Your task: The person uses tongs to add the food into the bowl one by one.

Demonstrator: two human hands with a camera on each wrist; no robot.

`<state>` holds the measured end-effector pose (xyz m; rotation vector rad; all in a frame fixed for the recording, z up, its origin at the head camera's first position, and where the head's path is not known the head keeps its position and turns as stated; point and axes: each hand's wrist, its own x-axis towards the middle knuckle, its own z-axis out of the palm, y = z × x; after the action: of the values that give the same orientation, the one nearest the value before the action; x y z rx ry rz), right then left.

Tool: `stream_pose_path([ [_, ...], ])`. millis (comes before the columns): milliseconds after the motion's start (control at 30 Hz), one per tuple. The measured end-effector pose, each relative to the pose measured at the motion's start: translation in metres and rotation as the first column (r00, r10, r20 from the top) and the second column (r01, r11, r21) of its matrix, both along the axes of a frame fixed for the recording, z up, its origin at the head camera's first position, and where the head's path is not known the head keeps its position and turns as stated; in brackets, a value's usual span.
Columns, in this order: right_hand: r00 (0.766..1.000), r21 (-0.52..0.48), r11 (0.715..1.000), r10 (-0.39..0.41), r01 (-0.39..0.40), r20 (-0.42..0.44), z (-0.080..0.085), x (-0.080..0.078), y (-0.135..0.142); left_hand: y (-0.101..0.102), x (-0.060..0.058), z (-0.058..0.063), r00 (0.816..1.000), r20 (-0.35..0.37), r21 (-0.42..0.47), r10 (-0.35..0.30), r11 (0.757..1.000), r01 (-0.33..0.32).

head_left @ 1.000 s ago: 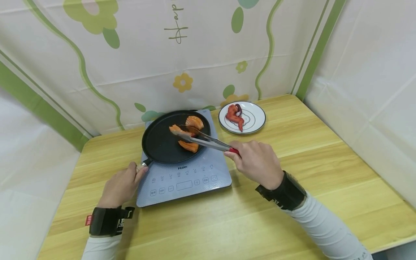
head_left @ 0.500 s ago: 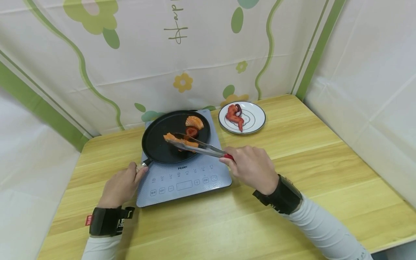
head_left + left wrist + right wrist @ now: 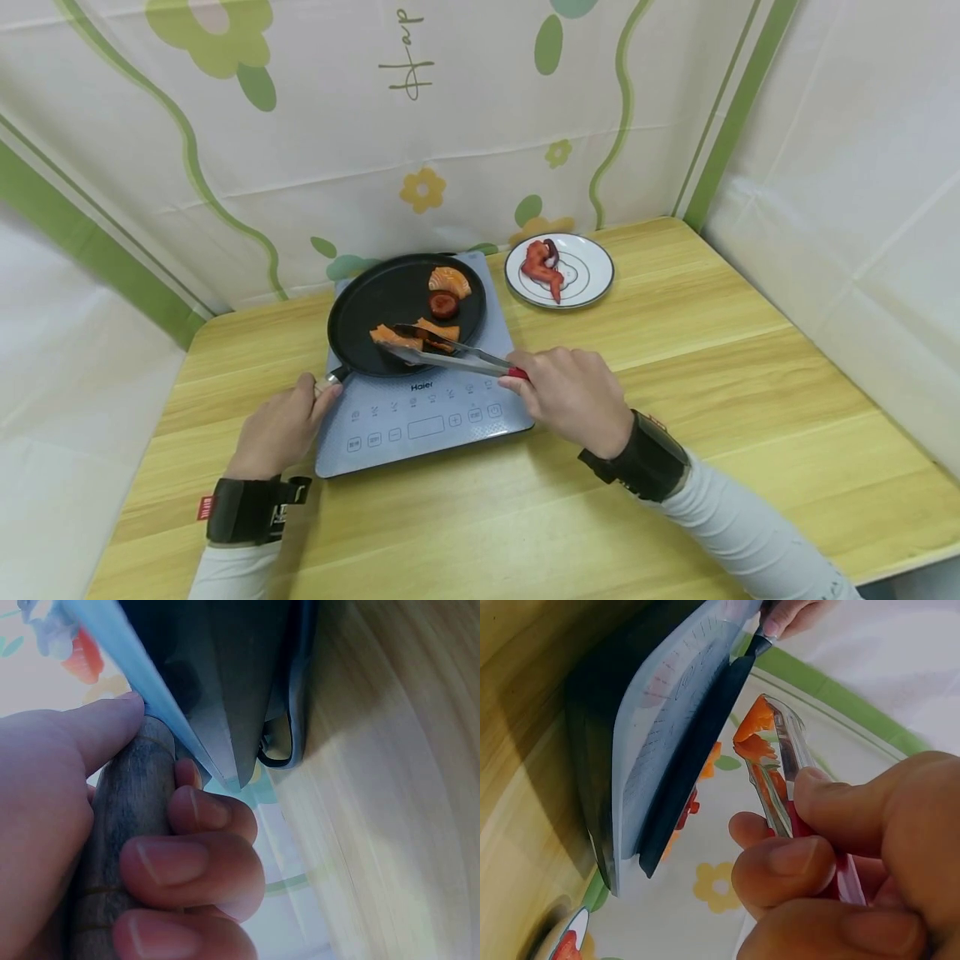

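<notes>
My left hand (image 3: 277,425) grips the wooden handle (image 3: 135,795) of a flat black frying pan (image 3: 363,308). In my right hand (image 3: 573,396) are metal tongs (image 3: 465,362) with red grips. Their tips pinch an orange salmon-like piece (image 3: 392,337), which the right wrist view shows raised off the pan as a bent orange piece (image 3: 754,729). Over the pan's near part, the tongs overlap a second orange piece (image 3: 442,330) in the head view. Farther back in the pan lie a round reddish-brown slice (image 3: 443,305) and a striped orange piece (image 3: 450,282).
Beneath the pan is a grey Haier induction cooker (image 3: 427,446) with a touch panel. A white plate (image 3: 588,287) to its right holds a red chicken wing (image 3: 542,268) and a small dark piece. A patterned cloth (image 3: 480,167) hangs behind the wooden table (image 3: 675,333).
The tongs and the pinched orange piece have moved towards me and to the left, uncovering the round slice. My left hand and the pan stay in place.
</notes>
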<state>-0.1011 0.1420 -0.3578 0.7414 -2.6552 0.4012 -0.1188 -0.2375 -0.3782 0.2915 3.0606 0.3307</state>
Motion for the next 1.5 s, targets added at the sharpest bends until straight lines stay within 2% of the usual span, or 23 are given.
stream_pose_path([
  [167,1.000,0.002,1.000,0.003,-0.003,0.017,-0.001,0.001,-0.002,0.000,-0.001,-0.001,1.000,0.001,-0.002,-0.005,1.000,0.005],
  [500,1.000,0.016,1.000,0.011,-0.011,-0.003,-0.007,0.001,-0.008,0.000,0.000,0.001,1.000,-0.001,-0.008,-0.001,1.000,0.001],
  [1500,1.000,0.030,0.999,-0.029,0.029,0.005,-0.011,-0.001,-0.008,0.000,0.000,0.001,1.000,0.005,-0.004,0.003,1.000,-0.003],
])
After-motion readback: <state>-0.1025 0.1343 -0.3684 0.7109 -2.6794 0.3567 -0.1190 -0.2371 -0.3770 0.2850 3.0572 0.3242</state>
